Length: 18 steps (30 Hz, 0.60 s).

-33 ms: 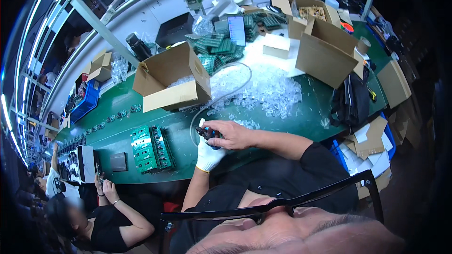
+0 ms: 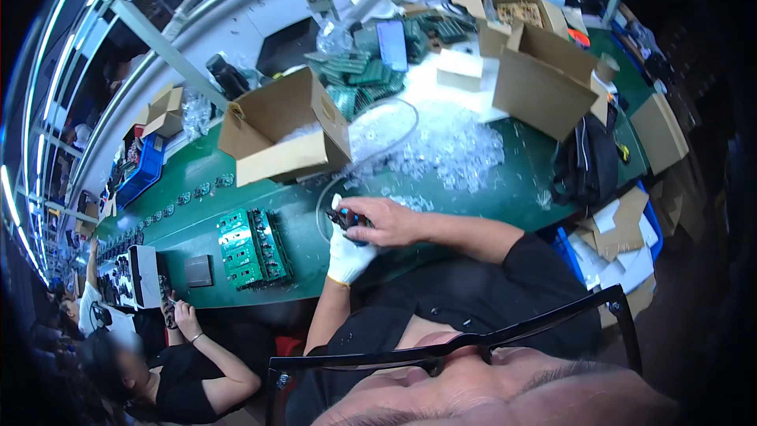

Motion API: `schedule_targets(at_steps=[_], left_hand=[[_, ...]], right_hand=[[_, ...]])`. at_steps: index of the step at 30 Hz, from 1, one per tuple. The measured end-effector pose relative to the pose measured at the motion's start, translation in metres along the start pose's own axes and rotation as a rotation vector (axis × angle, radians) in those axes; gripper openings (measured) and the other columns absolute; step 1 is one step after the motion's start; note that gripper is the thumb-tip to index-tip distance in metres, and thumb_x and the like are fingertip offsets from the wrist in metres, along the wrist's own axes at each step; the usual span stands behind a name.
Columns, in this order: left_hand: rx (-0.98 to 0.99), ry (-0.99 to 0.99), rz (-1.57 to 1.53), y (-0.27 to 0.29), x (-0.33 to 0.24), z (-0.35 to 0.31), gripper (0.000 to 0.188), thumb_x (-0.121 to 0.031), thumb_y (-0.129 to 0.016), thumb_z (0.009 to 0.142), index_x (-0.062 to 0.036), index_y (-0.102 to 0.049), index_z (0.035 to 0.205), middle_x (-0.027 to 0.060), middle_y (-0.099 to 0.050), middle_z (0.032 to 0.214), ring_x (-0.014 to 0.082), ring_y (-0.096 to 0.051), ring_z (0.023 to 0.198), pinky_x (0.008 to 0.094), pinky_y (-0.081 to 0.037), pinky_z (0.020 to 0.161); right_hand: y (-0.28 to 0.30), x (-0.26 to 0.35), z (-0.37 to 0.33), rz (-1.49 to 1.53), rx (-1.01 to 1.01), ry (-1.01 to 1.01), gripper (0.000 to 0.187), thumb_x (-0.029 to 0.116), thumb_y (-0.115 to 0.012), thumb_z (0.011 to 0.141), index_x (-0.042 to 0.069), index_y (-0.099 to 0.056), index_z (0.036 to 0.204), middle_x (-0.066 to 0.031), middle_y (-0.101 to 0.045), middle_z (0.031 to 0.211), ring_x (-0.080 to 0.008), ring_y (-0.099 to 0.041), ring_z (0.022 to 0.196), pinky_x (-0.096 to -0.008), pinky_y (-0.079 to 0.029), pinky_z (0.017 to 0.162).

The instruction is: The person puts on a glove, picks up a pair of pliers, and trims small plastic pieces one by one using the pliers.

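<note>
My left hand (image 2: pixel 348 260), in a white knitted glove, is closed round a small dark object (image 2: pixel 342 218) at the front of the green bench. My bare right hand (image 2: pixel 385 221) reaches over from the right, its fingers bent and closed on the same object. A little blue shows at it, but its kind is mostly hidden by my fingers. A thin grey tube (image 2: pixel 322 201) curves past my left hand. Just beyond lies a wide heap of clear plastic pieces (image 2: pixel 453 150). To the left, green circuit boards (image 2: pixel 240 248) lie in a stack.
An open cardboard box (image 2: pixel 276 167) stands beyond the boards, another cardboard box (image 2: pixel 544 95) at the right. More green boards (image 2: pixel 355 71) and a phone (image 2: pixel 391 46) are at the back. A black bag (image 2: pixel 587 162) hangs at the right edge. A co-worker (image 2: pixel 189 379) sits at left.
The view has shifted slightly. My hands stay together at the dark object, with only a small turn of it. At left, the co-worker's hands have moved a little.
</note>
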<state>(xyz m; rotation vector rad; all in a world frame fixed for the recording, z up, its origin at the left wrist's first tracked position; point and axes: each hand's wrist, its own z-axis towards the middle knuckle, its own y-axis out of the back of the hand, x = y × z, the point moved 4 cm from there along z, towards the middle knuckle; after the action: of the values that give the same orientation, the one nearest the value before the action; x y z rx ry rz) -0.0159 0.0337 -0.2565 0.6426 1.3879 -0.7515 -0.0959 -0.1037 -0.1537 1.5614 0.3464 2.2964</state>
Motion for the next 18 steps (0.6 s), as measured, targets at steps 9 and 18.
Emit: schedule_targets(at_steps=[9, 18], left_hand=[[-0.108, -0.132, 0.219, -0.012, -0.034, -0.009, 0.100, 0.003, -0.077, 0.083, -0.0036, -0.026, 0.169, 0.0092, -0.055, 0.140, 0.0223, -0.053, 0.131, 0.0391, -0.040, 0.119], [-0.133, -0.133, 0.173, -0.006, -0.024, -0.009, 0.104, 0.002, -0.077, 0.080, -0.0036, -0.026, 0.170, 0.0074, -0.058, 0.140, 0.0228, -0.056, 0.131, 0.0409, -0.041, 0.119]], right_hand=[[0.038, -0.020, -0.058, -0.127, -0.143, -0.147, 0.046, 0.027, -0.072, 0.100, 0.005, -0.062, 0.139, -0.0193, -0.068, 0.122, -0.0380, -0.070, 0.104, -0.0467, -0.056, 0.092], [0.109, -0.064, -0.140, -0.532, -0.485, -0.466, 0.027, 0.006, -0.075, 0.091, 0.005, -0.075, 0.118, -0.0139, -0.075, 0.108, -0.0312, -0.073, 0.086, -0.0404, -0.059, 0.080]])
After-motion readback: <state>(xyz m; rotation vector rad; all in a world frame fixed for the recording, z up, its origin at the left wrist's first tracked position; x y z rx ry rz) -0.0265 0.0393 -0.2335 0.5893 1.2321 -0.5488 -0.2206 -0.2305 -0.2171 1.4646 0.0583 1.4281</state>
